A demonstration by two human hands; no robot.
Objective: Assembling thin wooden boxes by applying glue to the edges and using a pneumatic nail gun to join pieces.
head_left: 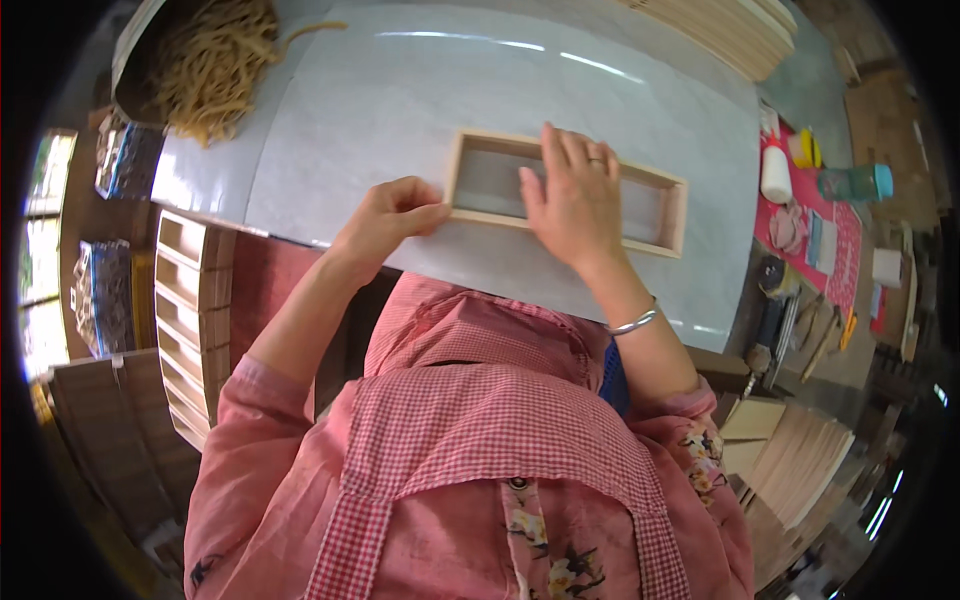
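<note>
A shallow, pale wooden frame [571,193] lies on the grey tabletop in front of me, longer from left to right. Grey shows inside its four sides; whether it has a bottom I cannot tell. My left hand [398,215] is closed at the frame's near left corner, with thumb and fingers pinched on the wood. Across the middle of the frame rests my right hand [580,200]. Its fingers stretch out over the far side and its thumb stands apart, so it looks open. A ring and a silver bangle [635,320] are on that hand and wrist.
Tan, curly strips [215,75] fill a container at the table's far left. Pale wooden strips [725,30] are stacked at the far right. A red cloth [840,240] holds a white bottle [775,175] and a teal jar [852,183]. Stacked wooden boxes [190,320] stand lower left.
</note>
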